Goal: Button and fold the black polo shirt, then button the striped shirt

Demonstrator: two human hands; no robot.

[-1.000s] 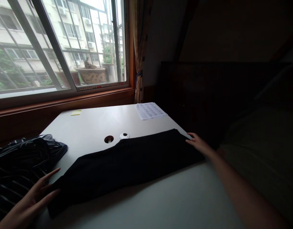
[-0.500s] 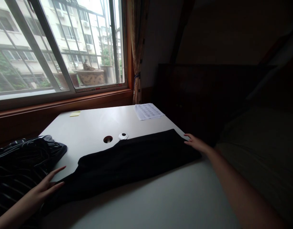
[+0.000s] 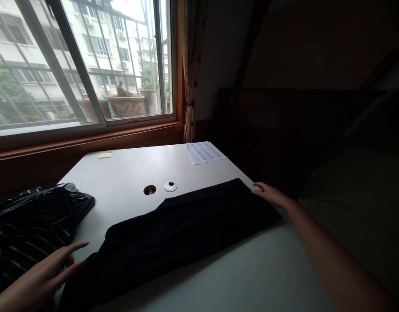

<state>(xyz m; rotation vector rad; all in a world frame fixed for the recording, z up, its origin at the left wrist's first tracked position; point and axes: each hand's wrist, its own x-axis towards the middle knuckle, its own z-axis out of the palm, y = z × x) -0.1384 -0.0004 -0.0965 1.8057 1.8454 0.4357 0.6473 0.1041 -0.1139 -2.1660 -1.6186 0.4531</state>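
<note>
Drawing nearer to you, the one black cloth (image 3: 186, 229) lies slantwise on the table (image 3: 244, 273); its far edge has come clear of the white ring (image 3: 169, 189) it met half a second ago. Your two hands are at its ends. Left hand (image 3: 51, 271): thumb and index spread apart, thumb at the cloth; can't tell if the other fingers grip. Right hand (image 3: 270, 194): fingertips at the far corner, grip unclear. One striped clothing heap (image 3: 33, 221) beside your left. Beyond the cloth: one ring, one round hole (image 3: 150, 190). Farther: one yellow note (image 3: 105, 154), some papers (image 3: 205, 153), sheets uncountable. Last, one curtain (image 3: 190, 78).
</note>
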